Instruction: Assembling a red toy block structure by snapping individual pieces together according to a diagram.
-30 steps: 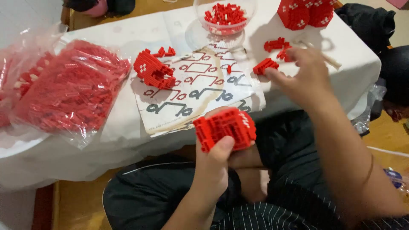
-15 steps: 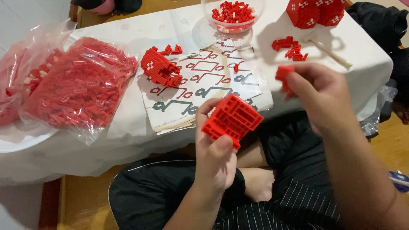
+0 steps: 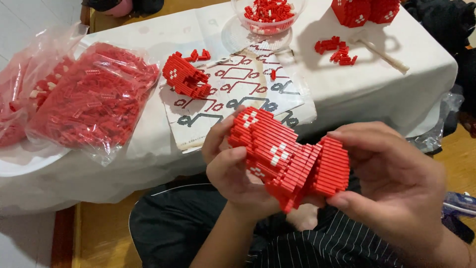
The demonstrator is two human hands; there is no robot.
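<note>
Left hand [image 3: 233, 173] clamped on the larger red brick-built piece [image 3: 267, 149], thumb across its near face, fingers curled behind. Piece carried small white dot patterns; held in the air over the lap, just short of the desk [image 3: 347, 94] edge.

Right hand [image 3: 396, 183] closed on a smaller red brick-built block [image 3: 331, 166], thumb under, fingers over the top. Block pressed against the right side of the larger piece; the two touched along one edge. Whether they were locked together could not be told.

Below both hands: dark trousers and a striped garment [image 3: 342, 243].

Beyond the held piece, on the desk: a printed instruction sheet [image 3: 233, 84] with red and dark diagrams, directly behind. On the sheet's left part lay another red brick assembly [image 3: 186, 77] with white dots, a few loose bricks just beside it.

Left of the sheet: clear plastic bags of red bricks [image 3: 94, 99], bulging, partly on a white plate [image 3: 25, 164].

Far side of the sheet: a clear bowl [image 3: 267, 15] of loose red bricks. Right of the bowl, a small heap of red bricks [image 3: 339, 49] and a pale stick tool [image 3: 382, 54] just beside it. At the far right corner, a finished red brick model [image 3: 364, 11], cut off by the frame.
</note>
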